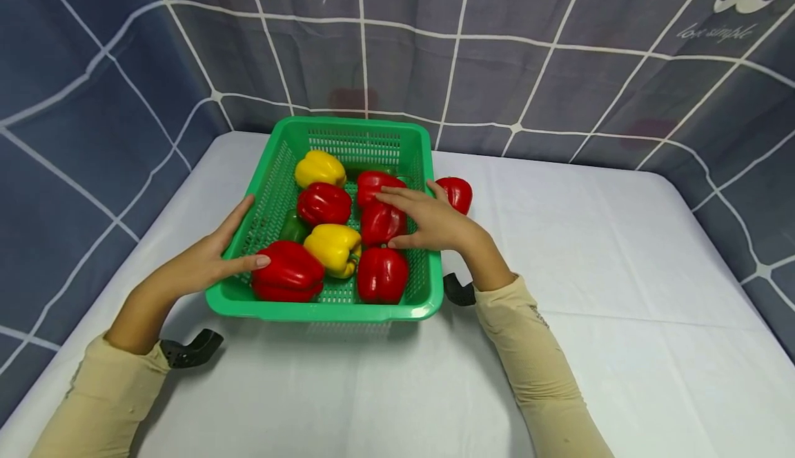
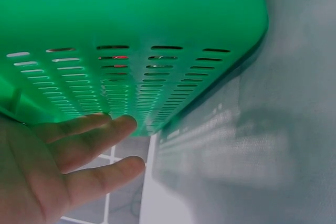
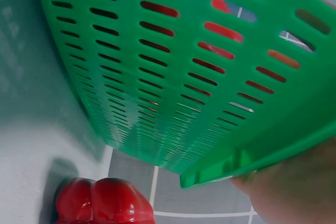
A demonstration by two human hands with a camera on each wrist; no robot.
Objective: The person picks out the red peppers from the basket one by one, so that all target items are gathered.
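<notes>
A green plastic basket [image 1: 329,312] holds several red bell peppers [image 1: 382,275], two yellow bell peppers [image 1: 333,248] and dark green vegetables [image 1: 295,226], partly covered. At the basket's left side is my left hand [image 1: 201,261], its thumb reaching over the rim to a red bell pepper [image 1: 288,272]. Its other fingers [image 2: 100,179] extend loosely along the outer wall in the left wrist view. My right hand [image 1: 435,222] lies across the right rim with fingers spread over the red peppers inside; whether it presses on them is unclear.
Outside the basket, just beyond its right wall, another red bell pepper [image 1: 456,194] lies on the white tablecloth [image 1: 609,251]. Grey checked curtains [image 1: 410,65] stand behind the table and along both sides. Black wrist mounts [image 1: 192,350] sit at both cuffs.
</notes>
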